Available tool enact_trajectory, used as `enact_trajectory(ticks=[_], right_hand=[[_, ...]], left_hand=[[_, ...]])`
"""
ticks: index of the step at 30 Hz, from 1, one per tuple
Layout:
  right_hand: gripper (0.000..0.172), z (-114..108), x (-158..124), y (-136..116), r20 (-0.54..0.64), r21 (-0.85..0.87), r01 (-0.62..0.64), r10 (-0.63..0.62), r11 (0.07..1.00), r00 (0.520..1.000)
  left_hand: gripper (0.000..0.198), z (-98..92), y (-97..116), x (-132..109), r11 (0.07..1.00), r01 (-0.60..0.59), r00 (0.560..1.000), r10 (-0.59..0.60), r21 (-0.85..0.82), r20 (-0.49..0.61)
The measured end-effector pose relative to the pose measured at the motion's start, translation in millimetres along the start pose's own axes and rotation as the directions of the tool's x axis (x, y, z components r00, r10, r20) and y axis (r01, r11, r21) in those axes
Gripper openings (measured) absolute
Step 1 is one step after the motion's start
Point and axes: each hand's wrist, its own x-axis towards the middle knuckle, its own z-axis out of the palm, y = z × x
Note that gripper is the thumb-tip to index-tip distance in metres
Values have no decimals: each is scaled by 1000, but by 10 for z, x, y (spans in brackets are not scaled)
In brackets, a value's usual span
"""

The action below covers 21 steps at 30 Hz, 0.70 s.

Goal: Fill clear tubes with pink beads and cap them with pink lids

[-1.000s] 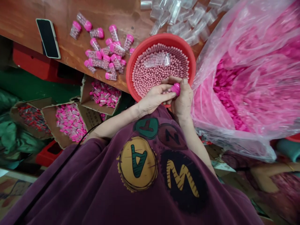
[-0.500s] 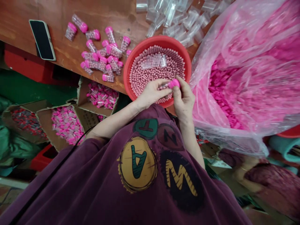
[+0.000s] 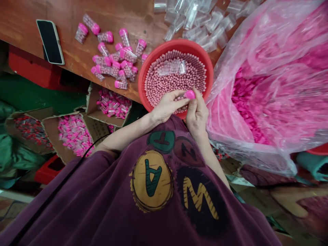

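Over the near side of a red bowl (image 3: 140, 80) of small pink beads (image 3: 166, 83), both my hands are closed on one small clear bottle with a bright pink cap (image 3: 190, 94). My left hand (image 3: 165, 106) pinches the bottle's clear body between thumb and fingers, which hide most of it. At the cap end, my right hand (image 3: 197, 114) has its index finger along the cap's right side and its thumb just below. Clear empty tubes (image 3: 172, 67) lie on the beads in the bowl.
Filled pink-capped bottles (image 3: 115, 65) and a phone (image 3: 50, 41) lie on the wooden table. Clear tubes (image 3: 200, 20) are heaped behind the bowl. A plastic bag of pink caps (image 3: 248, 106) stands right. Boxes of bottles (image 3: 74, 135) sit lower left; a person's arm (image 3: 289, 201) shows lower right.
My right hand has shifted down and its thumb has moved from the cap's face to below it. The left hand keeps its pinch. The whole view has shifted slightly.
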Motion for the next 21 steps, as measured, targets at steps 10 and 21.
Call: enact_trajectory(ticks=[10,21], right_hand=[[91,33,432,109,130,286,-290,262,913,956],[79,305,251,74,427,400,-574,409,714,807]], left_hand=[[27,-153,18,85,902,-220,964,145,372,221],[27,-236,21,-203,270,-494,864,253,826,434]])
